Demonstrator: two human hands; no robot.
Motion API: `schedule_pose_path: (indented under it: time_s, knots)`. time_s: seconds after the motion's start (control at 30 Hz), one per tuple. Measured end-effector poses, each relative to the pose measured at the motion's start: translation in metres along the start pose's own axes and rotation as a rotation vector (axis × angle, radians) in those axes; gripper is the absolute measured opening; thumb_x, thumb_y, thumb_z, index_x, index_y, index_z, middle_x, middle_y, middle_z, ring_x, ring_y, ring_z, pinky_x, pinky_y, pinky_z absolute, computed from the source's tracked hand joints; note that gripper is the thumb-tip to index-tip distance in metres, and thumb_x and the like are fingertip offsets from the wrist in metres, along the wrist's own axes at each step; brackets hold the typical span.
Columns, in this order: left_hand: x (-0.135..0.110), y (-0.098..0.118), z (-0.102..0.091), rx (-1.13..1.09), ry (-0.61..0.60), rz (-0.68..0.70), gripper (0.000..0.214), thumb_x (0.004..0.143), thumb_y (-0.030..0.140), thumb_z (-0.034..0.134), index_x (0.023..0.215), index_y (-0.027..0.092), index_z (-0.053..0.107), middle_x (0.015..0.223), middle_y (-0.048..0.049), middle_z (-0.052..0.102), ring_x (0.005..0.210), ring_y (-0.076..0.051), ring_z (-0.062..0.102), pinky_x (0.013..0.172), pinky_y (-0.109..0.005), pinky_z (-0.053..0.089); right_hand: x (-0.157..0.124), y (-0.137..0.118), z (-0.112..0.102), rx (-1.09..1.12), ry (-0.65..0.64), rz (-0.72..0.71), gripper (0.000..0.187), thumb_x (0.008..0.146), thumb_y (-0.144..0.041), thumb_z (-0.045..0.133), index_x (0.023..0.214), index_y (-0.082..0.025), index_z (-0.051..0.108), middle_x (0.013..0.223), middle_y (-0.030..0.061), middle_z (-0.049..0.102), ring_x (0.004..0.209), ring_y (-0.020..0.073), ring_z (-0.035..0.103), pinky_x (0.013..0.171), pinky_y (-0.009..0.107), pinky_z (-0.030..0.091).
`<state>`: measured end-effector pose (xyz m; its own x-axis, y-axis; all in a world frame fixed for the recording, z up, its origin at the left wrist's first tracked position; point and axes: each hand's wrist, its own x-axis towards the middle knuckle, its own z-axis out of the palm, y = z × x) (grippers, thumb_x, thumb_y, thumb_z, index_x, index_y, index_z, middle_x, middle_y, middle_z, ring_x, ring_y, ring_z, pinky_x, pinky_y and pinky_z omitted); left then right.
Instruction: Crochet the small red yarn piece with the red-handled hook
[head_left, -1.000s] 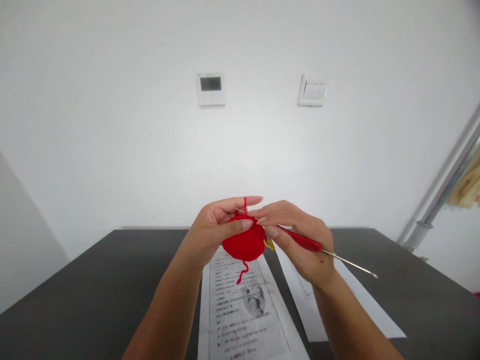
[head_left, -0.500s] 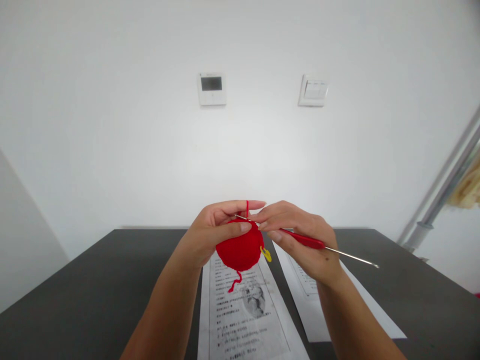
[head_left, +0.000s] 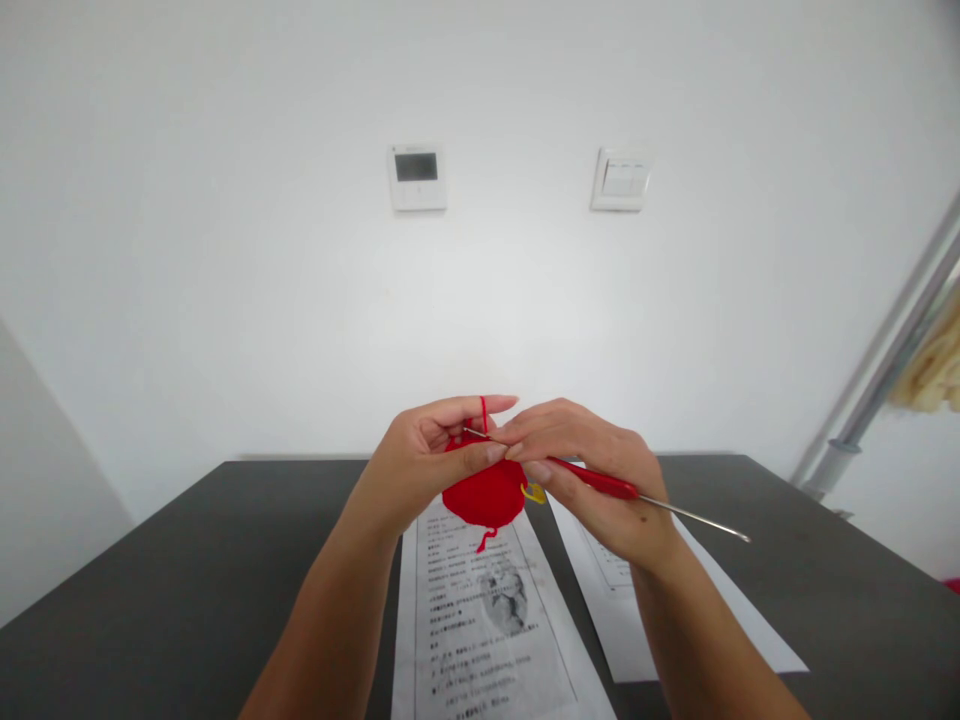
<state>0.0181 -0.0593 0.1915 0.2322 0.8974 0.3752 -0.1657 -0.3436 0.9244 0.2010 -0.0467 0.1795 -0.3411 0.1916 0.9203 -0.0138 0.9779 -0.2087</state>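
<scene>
Between thumb and fingers, my left hand (head_left: 424, 455) pinches a round red crochet piece (head_left: 484, 497). Red yarn (head_left: 484, 412) loops over its outstretched index finger. My right hand (head_left: 589, 465) is closed around the red handle of a crochet hook (head_left: 604, 484). The hook's thin metal tip lies at the upper edge of the piece, by the yarn; its other metal end sticks out to the right past my hand. A yellow stitch marker (head_left: 534, 493) hangs from the piece's right edge, and a short red yarn tail (head_left: 487, 540) dangles below.
On the dark table (head_left: 187, 580) lie a printed sheet with a grey picture (head_left: 480, 650) and a second sheet (head_left: 637, 650) to its right. A thermostat panel (head_left: 418, 178) and a light switch (head_left: 621, 180) are on the white wall. A grey pole (head_left: 885, 370) stands far right.
The crochet piece has tilted, so it looks flatter, and its tail and marker have swung up. Both hands have shifted slightly left in view, along with the whole scene.
</scene>
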Motion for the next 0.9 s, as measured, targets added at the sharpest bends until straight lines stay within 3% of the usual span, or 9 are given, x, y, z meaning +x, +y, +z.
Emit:
schedule_pose_path:
  time_s: [0.23,0.47,0.63,0.9]
  knots:
    - [-0.003,-0.004,-0.003,-0.032,-0.03,-0.021,0.041,0.065,0.023,0.084,0.106,0.02,0.077,0.082,-0.0054,0.074,0.074,-0.017,0.068,0.067,-0.026,0.055,-0.001,0.0,0.0,0.032,-0.017,0.003,0.023,0.088,-0.008,0.06,0.102,-0.02,0.073,0.1,0.0073,0.076,0.098,0.0204,0.07,0.086,0.038,0.058]
    - [-0.008,0.003,-0.009,-0.158,-0.084,-0.055,0.037,0.067,0.021,0.081,0.104,0.018,0.077,0.073,-0.0031,0.071,0.062,-0.013,0.065,0.056,-0.021,0.049,-0.009,-0.001,0.0,0.321,0.011,0.175,0.024,0.09,-0.012,0.062,0.105,-0.027,0.073,0.108,0.0038,0.075,0.103,0.0206,0.07,0.09,0.038,0.057]
    - [-0.013,0.009,-0.01,-0.274,-0.113,-0.084,0.033,0.069,0.017,0.077,0.102,0.017,0.077,0.069,-0.0016,0.069,0.062,-0.014,0.066,0.059,-0.022,0.05,-0.012,-0.001,0.0,0.418,0.053,0.255,0.019,0.091,-0.017,0.063,0.102,-0.028,0.074,0.106,0.0023,0.077,0.1,0.0188,0.071,0.087,0.034,0.058]
    - [-0.009,0.005,-0.01,-0.474,-0.272,-0.108,0.031,0.065,0.016,0.074,0.096,0.013,0.078,0.061,-0.0012,0.064,0.054,-0.012,0.06,0.057,-0.023,0.048,-0.013,-0.005,-0.002,0.501,0.029,0.319,0.014,0.091,-0.02,0.064,0.1,-0.025,0.074,0.105,0.0036,0.077,0.097,0.0184,0.073,0.088,0.033,0.059]
